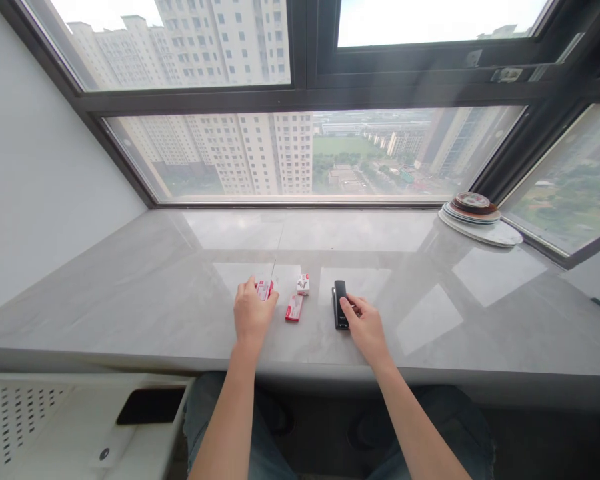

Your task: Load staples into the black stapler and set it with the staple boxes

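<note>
My left hand (253,309) is closed round a small red and white box (265,289), thumb on its right side and fingers on its left. Just to the right lies a second flat red and white box (294,309). Behind that one sits a small white box (303,285) with a dark picture and red marks on it. A black stapler (339,305) rests lengthwise on the grey stone sill (190,313). My right hand (365,324) grips the stapler from its right side, the thumb lying against it and the other fingers curled beyond.
A stack of round plates or mats (480,220) stands at the back right corner by the window frame (280,101). Below the sill's front edge, at the left, is a white perforated plastic surface (65,427) with a black phone-like slab (150,406) on it.
</note>
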Demonstrator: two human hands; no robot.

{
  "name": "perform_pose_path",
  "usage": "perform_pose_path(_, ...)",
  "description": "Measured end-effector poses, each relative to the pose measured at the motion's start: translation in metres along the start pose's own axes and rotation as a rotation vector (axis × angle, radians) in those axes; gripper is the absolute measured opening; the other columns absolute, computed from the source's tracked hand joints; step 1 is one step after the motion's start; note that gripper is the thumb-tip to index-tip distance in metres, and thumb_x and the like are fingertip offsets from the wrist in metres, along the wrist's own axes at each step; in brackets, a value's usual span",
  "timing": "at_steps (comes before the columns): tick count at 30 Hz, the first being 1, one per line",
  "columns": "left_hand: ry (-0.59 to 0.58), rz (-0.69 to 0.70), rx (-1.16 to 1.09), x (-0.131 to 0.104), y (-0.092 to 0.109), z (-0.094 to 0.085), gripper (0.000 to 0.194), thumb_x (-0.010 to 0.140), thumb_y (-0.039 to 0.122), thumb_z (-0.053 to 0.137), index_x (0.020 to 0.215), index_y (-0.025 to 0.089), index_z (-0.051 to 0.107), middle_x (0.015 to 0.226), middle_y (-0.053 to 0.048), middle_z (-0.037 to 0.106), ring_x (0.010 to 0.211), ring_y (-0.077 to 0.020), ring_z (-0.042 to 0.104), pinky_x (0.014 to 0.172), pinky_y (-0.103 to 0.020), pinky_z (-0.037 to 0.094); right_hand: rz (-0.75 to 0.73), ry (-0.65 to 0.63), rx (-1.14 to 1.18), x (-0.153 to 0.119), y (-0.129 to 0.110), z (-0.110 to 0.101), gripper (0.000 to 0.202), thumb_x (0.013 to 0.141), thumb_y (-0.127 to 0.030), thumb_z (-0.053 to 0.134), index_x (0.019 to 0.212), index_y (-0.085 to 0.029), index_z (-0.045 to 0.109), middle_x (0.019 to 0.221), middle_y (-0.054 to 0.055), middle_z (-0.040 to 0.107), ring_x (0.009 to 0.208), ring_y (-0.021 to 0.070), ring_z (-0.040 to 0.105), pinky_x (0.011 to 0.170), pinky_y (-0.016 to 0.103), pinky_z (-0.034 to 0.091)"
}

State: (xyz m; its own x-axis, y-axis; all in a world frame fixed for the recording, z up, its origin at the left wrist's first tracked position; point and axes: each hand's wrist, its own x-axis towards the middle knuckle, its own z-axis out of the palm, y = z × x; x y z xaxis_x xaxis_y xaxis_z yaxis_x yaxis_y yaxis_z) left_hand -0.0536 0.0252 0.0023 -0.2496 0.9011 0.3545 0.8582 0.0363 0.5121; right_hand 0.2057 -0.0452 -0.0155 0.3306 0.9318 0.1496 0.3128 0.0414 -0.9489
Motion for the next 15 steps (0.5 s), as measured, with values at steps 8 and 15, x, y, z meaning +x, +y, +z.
perform_pose_path(8,0.007,-0.026,-0.021,0.030,-0.023,-0.005,0.046,0.092,0.046,0.058,0.131,0.021,0.059,0.123,-0.011,0.066,0.114,-0.0285,0.061,0.095,-0.038,0.048,-0.001,-0.014,-0.017,-0.001,-0.005,-0.001,0.057,0.095,-0.061,0.054,0.121,-0.015,0.075,0.102,0.010,0.071,0.083,0.0218,0.064,0.073,0.031,0.052)
perform_pose_path(15,0.010,-0.060,0.064,-0.011,-0.060,-0.038,0.041,0.085,0.048,0.067,0.119,0.025,0.065,0.108,-0.007,0.070,0.105,-0.0308,0.061,0.090,-0.043,0.048,-0.023,0.009,-0.097,-0.005,-0.006,0.004,0.057,0.098,-0.059,0.049,0.127,-0.016,0.071,0.108,0.011,0.068,0.082,0.0204,0.064,0.073,0.032,0.053)
